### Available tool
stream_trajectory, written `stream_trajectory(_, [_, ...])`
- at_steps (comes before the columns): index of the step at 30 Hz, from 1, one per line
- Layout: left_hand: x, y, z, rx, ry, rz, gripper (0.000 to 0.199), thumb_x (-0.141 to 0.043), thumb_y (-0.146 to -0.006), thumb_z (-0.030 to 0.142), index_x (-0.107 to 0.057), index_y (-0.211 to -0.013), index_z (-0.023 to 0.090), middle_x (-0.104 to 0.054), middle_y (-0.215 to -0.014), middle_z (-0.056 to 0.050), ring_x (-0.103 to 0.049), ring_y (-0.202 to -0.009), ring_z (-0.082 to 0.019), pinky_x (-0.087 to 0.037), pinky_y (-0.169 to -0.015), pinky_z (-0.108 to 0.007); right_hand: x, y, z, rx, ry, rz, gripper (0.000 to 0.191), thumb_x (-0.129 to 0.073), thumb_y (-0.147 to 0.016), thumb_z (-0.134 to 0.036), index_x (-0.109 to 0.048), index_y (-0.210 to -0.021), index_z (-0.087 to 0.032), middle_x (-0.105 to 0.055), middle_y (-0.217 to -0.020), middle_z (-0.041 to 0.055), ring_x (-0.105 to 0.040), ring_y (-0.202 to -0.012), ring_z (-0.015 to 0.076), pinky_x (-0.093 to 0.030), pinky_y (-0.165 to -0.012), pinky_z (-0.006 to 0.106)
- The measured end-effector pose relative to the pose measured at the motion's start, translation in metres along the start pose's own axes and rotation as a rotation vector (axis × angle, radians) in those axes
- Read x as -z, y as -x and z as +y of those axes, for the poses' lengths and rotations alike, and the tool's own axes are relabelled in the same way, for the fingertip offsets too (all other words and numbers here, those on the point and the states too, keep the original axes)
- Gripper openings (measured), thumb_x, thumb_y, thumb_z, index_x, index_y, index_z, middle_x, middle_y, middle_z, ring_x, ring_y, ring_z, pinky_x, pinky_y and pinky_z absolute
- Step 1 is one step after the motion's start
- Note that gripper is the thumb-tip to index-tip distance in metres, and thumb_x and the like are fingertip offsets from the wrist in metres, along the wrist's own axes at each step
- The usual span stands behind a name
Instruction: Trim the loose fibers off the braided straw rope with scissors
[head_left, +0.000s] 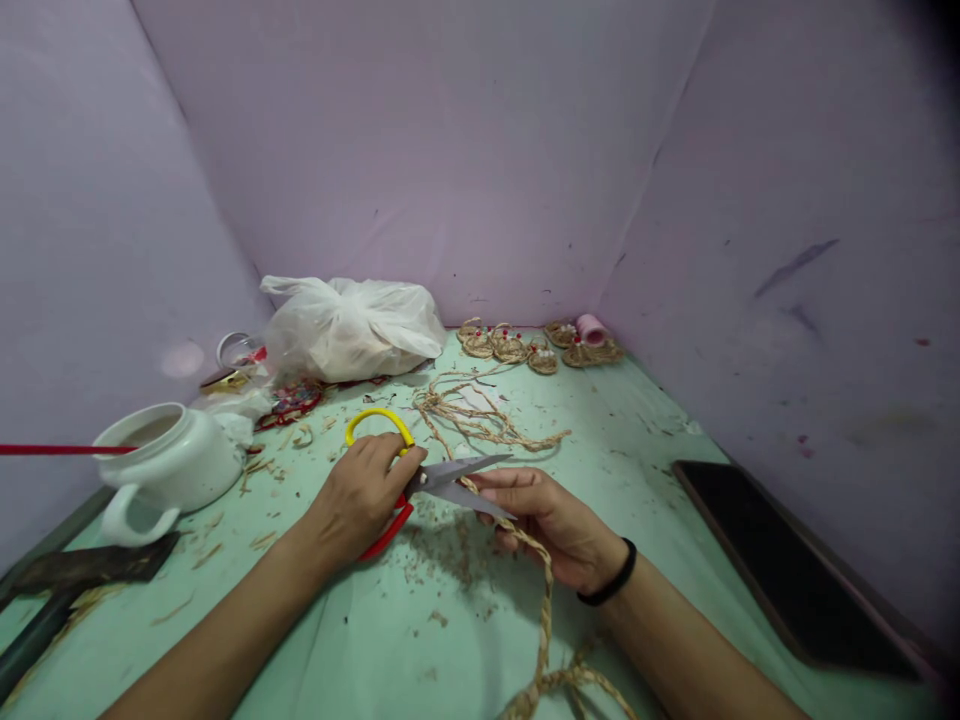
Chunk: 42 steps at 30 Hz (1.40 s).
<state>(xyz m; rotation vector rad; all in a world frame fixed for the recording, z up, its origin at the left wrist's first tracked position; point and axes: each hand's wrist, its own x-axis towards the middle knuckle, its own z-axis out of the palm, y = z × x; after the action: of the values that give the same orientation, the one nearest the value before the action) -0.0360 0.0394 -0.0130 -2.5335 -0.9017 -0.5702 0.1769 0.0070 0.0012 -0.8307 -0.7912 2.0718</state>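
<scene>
My left hand point(367, 485) is closed on a pair of scissors point(442, 474) with one yellow and one red handle loop. The blades are spread, and a braided straw cord point(543, 570) passes between them. Pinched in the fingers of my right hand point(551, 520), which wears a black band at the wrist, is that same cord. From there it runs down toward the bottom edge, where more strands gather. Beyond the blades, a loose tangle of twisted straw cord point(480, 410) lies on the green table surface point(390, 640).
A white teapot point(187, 460) and a dark hammer-like tool point(90, 570) stand at left. Behind are a tied white plastic bag point(360, 330), small woven pieces with beads point(510, 346) and a pink thread spool point(591, 330). A dark phone-like slab point(787, 565) lies at right.
</scene>
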Motion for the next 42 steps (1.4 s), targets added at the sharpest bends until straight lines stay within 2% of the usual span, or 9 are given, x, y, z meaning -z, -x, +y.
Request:
stream_trajectory(5, [0.001,-0.001,0.002,0.011,0.024,-0.056,0.027,-0.032,-0.086,0.013,-0.05,-0.106,0.011,-0.053,-0.092,-0.013,-0.048,-0.084,-0.021,-0.043,-0.072,-0.038,-0.001,0.0,0.0,-0.003,0.047,0.054,0.02,-0.071,-0.058,-0.016,-0.068,-0.076,-0.008,-0.055,-0.056,-0.0017,-0.043,-0.038,0.002,-0.036,-0.035,0.013])
stream_trajectory(11, [0.004,-0.002,0.004,0.006,0.053,-0.103,0.025,-0.031,-0.087,0.015,-0.051,-0.102,0.012,-0.052,-0.09,-0.011,-0.047,-0.083,-0.02,-0.042,-0.072,-0.036,-0.002,0.001,0.0,0.016,0.081,0.019,0.014,-0.069,-0.06,-0.016,-0.068,-0.071,-0.009,-0.055,-0.055,-0.002,-0.043,-0.038,0.0018,-0.037,-0.036,0.013])
stream_trajectory(22, [0.009,0.001,0.002,0.0,0.134,-0.184,0.023,-0.032,-0.087,0.016,-0.049,-0.102,0.014,-0.053,-0.086,-0.009,-0.048,-0.077,-0.018,-0.041,-0.069,-0.031,-0.004,0.002,-0.003,0.008,0.123,0.049,0.014,-0.068,-0.056,-0.016,-0.069,-0.069,-0.01,-0.054,-0.05,-0.0023,-0.041,-0.038,0.0024,-0.035,-0.036,0.014])
stream_trajectory(29, [0.01,-0.001,-0.002,-0.016,0.142,-0.175,0.021,-0.033,-0.087,0.017,-0.05,-0.099,0.014,-0.055,-0.084,-0.008,-0.048,-0.075,-0.017,-0.041,-0.068,-0.03,-0.004,0.004,-0.004,0.032,0.09,0.017,0.023,-0.07,-0.057,-0.017,-0.07,-0.08,-0.011,-0.055,-0.055,-0.0017,-0.041,-0.04,0.0027,-0.034,-0.035,0.014])
stream_trajectory(36, [0.01,0.0,-0.003,-0.011,0.187,-0.157,0.02,-0.033,-0.086,0.015,-0.05,-0.097,0.016,-0.053,-0.077,-0.006,-0.046,-0.067,-0.015,-0.038,-0.061,-0.027,-0.004,0.005,-0.006,0.022,0.073,0.044,0.022,-0.072,-0.057,-0.017,-0.069,-0.078,-0.011,-0.058,-0.054,-0.001,-0.045,-0.042,0.0038,-0.035,-0.036,0.014])
stream_trajectory(39, [0.01,0.002,-0.004,0.054,0.308,-0.149,0.021,-0.034,-0.082,0.013,-0.049,-0.096,0.016,-0.052,-0.074,-0.004,-0.045,-0.065,-0.014,-0.037,-0.059,-0.025,-0.003,0.006,-0.006,0.014,0.073,0.05,0.02,-0.073,-0.056,-0.016,-0.068,-0.075,-0.011,-0.058,-0.056,-0.0015,-0.045,-0.042,0.0036,-0.034,-0.035,0.013])
stream_trajectory(42, [0.01,0.003,-0.002,0.281,0.461,-0.07,0.018,-0.035,-0.079,0.011,-0.049,-0.088,0.017,-0.05,-0.071,-0.001,-0.045,-0.062,-0.012,-0.038,-0.057,-0.024,-0.003,0.005,-0.004,0.021,0.056,0.066,0.023,-0.073,-0.056,-0.018,-0.067,-0.079,-0.014,-0.058,-0.06,-0.0027,-0.046,-0.044,0.0035,-0.036,-0.037,0.014])
